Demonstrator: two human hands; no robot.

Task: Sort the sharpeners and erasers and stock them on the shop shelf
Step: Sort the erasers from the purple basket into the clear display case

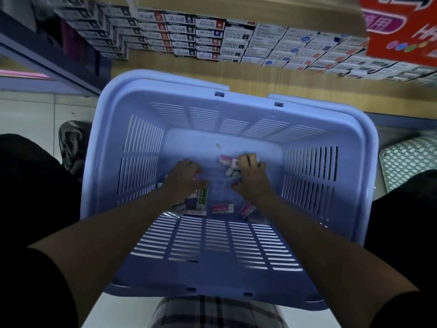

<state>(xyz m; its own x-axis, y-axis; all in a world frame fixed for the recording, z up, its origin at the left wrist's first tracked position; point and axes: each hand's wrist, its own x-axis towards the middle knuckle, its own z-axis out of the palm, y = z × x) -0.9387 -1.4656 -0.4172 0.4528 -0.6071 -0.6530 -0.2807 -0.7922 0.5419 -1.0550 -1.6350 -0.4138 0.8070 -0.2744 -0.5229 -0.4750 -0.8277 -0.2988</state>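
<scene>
A light blue plastic basket (pixel 354 162) with slotted walls stands on the floor in front of me. Several small wrapped erasers lie on its bottom, among them a green-and-white eraser (pixel 201 197) and a pink-and-white eraser (pixel 222 208). My left hand (pixel 183 178) reaches into the basket and lies over the erasers at the left, fingers bent downward. My right hand (pixel 251 178) is curled over a small cluster of erasers (pixel 227 160) at the middle, fingers closing on them. What lies under each palm is hidden.
A wooden shelf (pixel 260 76) runs behind the basket, stocked with rows of small boxes (pixel 212 39). A red carton (pixel 402 31) stands at the upper right. A white perforated basket (pixel 409 159) sits at the right. My knees flank the blue basket.
</scene>
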